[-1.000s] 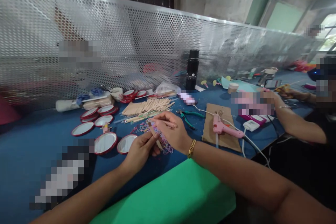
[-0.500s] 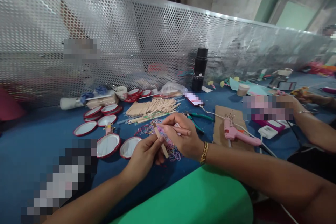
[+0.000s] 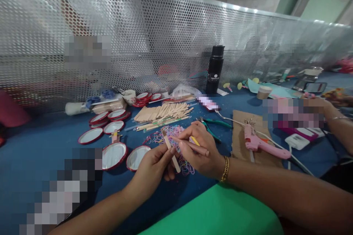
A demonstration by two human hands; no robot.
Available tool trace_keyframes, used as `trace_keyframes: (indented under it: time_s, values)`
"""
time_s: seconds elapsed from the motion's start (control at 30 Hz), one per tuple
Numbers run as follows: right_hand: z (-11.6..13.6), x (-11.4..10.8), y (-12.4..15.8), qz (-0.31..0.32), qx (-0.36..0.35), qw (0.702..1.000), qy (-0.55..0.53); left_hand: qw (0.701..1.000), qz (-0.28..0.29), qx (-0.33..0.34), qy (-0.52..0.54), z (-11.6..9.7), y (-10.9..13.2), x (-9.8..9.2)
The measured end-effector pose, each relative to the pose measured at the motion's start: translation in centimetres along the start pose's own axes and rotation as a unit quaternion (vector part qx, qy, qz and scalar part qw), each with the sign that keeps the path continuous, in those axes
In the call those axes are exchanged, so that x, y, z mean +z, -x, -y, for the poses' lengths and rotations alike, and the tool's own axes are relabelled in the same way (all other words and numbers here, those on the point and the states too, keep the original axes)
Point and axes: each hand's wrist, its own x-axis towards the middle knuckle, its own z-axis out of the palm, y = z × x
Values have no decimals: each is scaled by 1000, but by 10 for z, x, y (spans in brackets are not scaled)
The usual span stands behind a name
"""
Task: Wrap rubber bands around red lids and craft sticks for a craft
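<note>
My left hand [image 3: 156, 165] pinches a flat wooden craft stick [image 3: 174, 161] whose upper end is coloured brown. In my right hand [image 3: 205, 156] is a brown felt-tip pen [image 3: 200, 148], its tip pointing at the stick's middle; I cannot tell if they touch. A small yellow piece [image 3: 195, 140] shows between the right fingers, its kind unclear. Under both hands lies a heap of colourful rubber bands [image 3: 189, 168]. Two red-rimmed white lids [image 3: 115, 155] lie left of my left hand. A pile of craft sticks [image 3: 165, 112] is beyond the bands.
Green-handled pliers [image 3: 211, 130] and a pink glue gun [image 3: 261, 145] on cardboard [image 3: 238, 125] lie to the right. A black flask [image 3: 215, 71] stands before the perforated metal screen [image 3: 165, 33]. Another person's arm [image 3: 340, 128] reaches in at right. Green material [image 3: 220, 213] is at the table's front.
The pen tip has moved from the stick's brown end down towards its middle. The yellow piece now shows in my right hand. The whole view has shifted slightly.
</note>
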Motion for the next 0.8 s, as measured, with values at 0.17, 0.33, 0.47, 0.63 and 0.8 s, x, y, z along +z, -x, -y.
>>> trace_keyframes:
  time_s: [0.17,0.33,0.47,0.63,0.8]
  values:
    - [-3,0,0,-2,-2,1000,-14,1000,9,-11,-9,-2,1,2]
    - [-5,2,1,0,12,1000,-17,1000,15,-15,-13,-4,1,2]
    - [-4,2,0,8,29,999,-22,1000,15,-15,-16,-4,1,3]
    - [-6,2,-3,25,36,999,-16,1000,9,-11,-16,-3,0,3]
    - [-6,1,-4,-1,31,1000,-2,1000,0,-10,-23,-4,-1,2]
